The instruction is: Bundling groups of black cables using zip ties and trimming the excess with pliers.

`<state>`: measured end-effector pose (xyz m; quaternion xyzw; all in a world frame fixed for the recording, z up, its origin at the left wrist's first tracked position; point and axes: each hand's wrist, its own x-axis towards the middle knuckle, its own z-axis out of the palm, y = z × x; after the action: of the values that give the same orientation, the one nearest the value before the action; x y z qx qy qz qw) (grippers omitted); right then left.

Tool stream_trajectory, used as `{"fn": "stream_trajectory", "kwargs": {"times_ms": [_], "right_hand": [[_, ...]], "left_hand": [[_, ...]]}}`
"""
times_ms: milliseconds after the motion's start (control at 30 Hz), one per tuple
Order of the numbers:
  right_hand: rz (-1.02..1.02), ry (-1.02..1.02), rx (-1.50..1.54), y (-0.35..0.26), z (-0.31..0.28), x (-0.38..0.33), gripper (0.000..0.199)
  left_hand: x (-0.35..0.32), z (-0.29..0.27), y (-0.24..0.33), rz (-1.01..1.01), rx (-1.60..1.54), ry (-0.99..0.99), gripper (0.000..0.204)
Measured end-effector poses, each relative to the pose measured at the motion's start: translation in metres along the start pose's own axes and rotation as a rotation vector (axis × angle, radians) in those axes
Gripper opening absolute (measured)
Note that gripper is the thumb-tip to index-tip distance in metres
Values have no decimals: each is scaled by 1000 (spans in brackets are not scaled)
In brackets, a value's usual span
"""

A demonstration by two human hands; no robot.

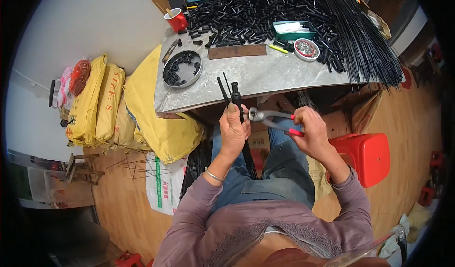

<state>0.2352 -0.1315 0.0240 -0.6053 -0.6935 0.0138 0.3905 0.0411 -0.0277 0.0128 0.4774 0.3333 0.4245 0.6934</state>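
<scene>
Black tube upright in my left hand, its knobbed top showing above my thumb, just off the near edge of the table. That hand is closed, thumb pressed along the front and fingers wrapped round behind, and it also grips thin rods that stick up to the left of the tube. Black lengths run down below it between my knees. My right hand is curled around the red grips of the pincers, handles spread; their head is just right of the tube, and I can't tell whether it touches. On the table beyond lie a heap of black parts, a round tray of black caps to the left, a green box of white sticks, a small bowl of metal bits and, far right, a sheaf of long rods.
</scene>
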Motion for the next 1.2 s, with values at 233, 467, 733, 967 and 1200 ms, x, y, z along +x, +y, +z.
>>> {"fn": "stream_trajectory", "kwargs": {"times_ms": [233, 467, 733, 967, 1200], "right_hand": [[-93, 75, -223, -9, -10, 11, 43], [318, -348, 309, -12, -20, -10, 26], [564, -1075, 593, -23, -46, 7, 21], [859, -809, 1308, -23, -33, -31, 26], [647, -1098, 748, -29, -47, -8, 18]], "left_hand": [[-6, 3, 1, -12, -23, 0, 54], [-3, 3, 2, 34, 92, -8, 56], [-5, 5, 2, 41, 165, -49, 59], [-4, -2, -3, 94, 162, -123, 62], [-16, 4, -1, 82, 116, -100, 63]]}}
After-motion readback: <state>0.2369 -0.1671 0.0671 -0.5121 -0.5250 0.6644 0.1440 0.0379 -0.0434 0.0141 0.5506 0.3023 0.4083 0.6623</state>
